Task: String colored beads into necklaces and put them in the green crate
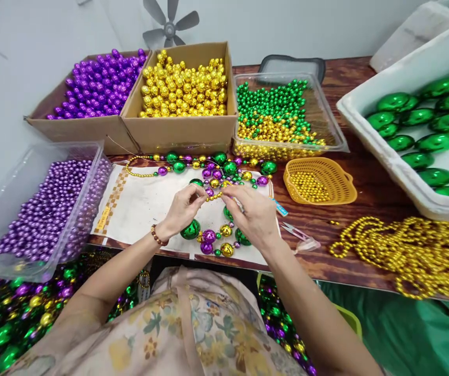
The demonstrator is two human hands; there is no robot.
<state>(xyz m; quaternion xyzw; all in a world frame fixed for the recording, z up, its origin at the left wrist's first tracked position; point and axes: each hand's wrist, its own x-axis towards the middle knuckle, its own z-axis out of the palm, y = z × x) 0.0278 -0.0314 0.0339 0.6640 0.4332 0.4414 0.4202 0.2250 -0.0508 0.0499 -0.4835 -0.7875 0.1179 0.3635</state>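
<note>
Between my hands runs a short stretch of small gold beads point(214, 197), part of a strand of purple, green and gold beads. My left hand point(187, 206) pinches one end of that stretch, thumb against fingertips. Opposite it, my right hand point(251, 211) is closed on the other end, close to the left fingertips. Large green beads point(190, 228) and purple beads point(207, 236) of the strand lie on the white cloth point(141, 203) below my hands. More of the strand curves across the cloth's far edge, and a thin cord arcs over it to the left. The exact fingertip contact is partly hidden.
Boxes of purple balls point(99, 83) and gold balls point(185, 86) stand behind. Left is a tub of small purple beads point(52, 203). To the right are a yellow basket point(347, 190), thread snips point(297, 231), gold bead strands point(416, 253) and a foam box point(396, 177).
</note>
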